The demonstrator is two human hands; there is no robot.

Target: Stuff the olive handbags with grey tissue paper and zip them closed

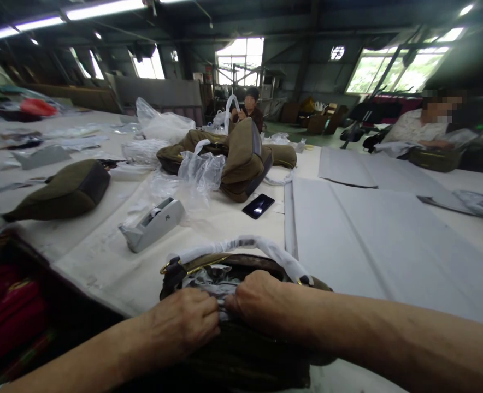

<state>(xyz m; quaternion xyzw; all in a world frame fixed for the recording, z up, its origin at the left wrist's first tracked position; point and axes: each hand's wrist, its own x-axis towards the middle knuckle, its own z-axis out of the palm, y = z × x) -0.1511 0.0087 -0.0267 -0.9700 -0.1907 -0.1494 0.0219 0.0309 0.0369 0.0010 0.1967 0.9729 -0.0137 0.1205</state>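
Note:
An olive handbag [261, 355] stands at the table's near edge with its zipped top open. Its handle [261, 245] is wrapped in white material and arches over the far side. Crumpled grey stuffing [215, 284], paper or thin plastic, shows inside the opening. My left hand [190, 319] is closed at the near left of the mouth, fingers curled against the stuffing. My right hand [258, 300] is closed too, pinching the stuffing from the right. The fingertips of both hands are partly hidden.
Beyond the bag are a grey tape dispenser [153, 222], a phone [258, 206] and a pile of olive bags [243, 158] with clear plastic [202, 172]. Another olive bag [67, 191] lies left. Grey sheets [360, 229] cover the right side. Two people sit across the table.

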